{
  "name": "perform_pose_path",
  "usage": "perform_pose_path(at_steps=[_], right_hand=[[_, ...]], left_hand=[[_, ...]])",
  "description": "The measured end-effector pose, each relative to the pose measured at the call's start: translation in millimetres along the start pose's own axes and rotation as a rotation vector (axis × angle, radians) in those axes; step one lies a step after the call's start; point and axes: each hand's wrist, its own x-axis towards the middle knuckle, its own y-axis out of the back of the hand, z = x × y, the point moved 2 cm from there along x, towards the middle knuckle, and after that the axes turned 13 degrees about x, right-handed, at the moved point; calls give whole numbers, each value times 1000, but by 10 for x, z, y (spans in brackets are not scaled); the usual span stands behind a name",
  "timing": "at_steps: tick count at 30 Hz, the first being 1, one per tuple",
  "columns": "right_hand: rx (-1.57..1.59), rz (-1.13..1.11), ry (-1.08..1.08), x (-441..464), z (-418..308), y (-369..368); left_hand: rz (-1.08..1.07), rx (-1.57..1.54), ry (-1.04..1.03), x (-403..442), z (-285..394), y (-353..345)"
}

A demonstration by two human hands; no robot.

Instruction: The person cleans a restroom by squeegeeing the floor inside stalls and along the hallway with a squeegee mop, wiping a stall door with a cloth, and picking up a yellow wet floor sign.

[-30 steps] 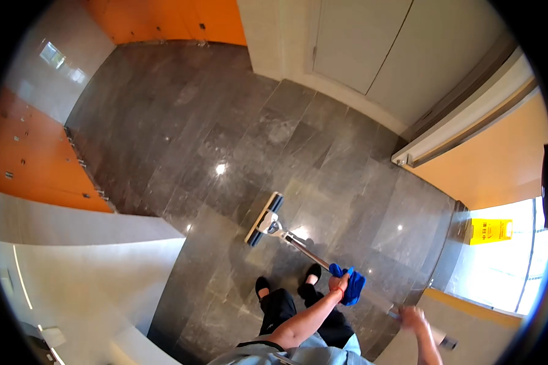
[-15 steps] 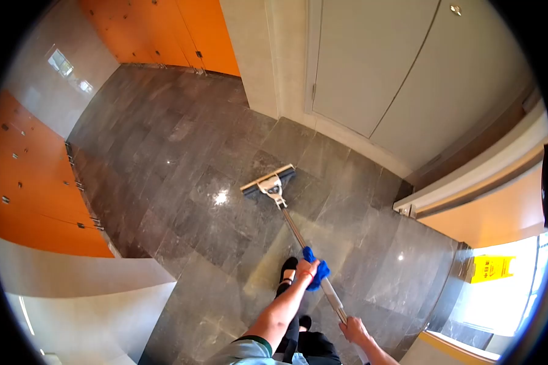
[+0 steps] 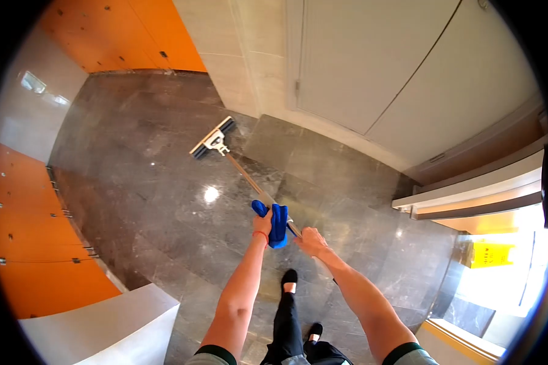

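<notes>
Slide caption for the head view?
Right hand grips a mop pole, left hand holds blue cloth against it, mop head on grey tiled floor.

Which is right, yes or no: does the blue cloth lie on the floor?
No, the blue cloth is bunched at the left hand on the mop handle.
</notes>
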Motion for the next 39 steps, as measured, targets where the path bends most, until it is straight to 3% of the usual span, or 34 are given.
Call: perform_pose_path(at_steps=[6, 8, 14, 16, 20, 23, 26, 28, 30, 34, 36, 39], right_hand=[[-24, 2, 11, -311, 719, 576], [-84, 124, 168, -612, 1023, 872], [18, 46, -237, -1697, 2258, 1497], [18, 81, -238, -2109, 2881, 1516], [25, 52, -352, -3273, 3704, 1510], [-118, 16, -305, -4320, 4367, 1472], [180, 107, -384, -5450, 4371, 1597], [100, 83, -266, -6092, 4691, 1697], [145, 32, -555, -6557, 4948, 1884], [-135, 47, -423, -6996, 5112, 2445], [-414, -92, -461, -6871, 5046, 2629], [-541, -276, -406, -6262, 5219, 2598]], left_hand=[[-128, 81, -74, -446, 182, -677], [-227, 367, -171, -566, 79, -1100], [-507, 536, -238, -1819, 122, -2195], [-530, 541, -224, -2308, 36, -2540], [-651, 639, -81, -3124, -300, -3164], [-515, 756, 35, -3846, -469, -3509], [-638, 750, 52, -4498, -933, -3900], [-697, 654, 43, -5077, -1356, -4176], [-715, 634, 176, -5669, -1492, -4343], [-775, 548, 544, -6467, -1619, -4372], [-742, 515, 535, -6416, -1844, -4320], [-534, 463, 505, -6116, -1967, -3967]])
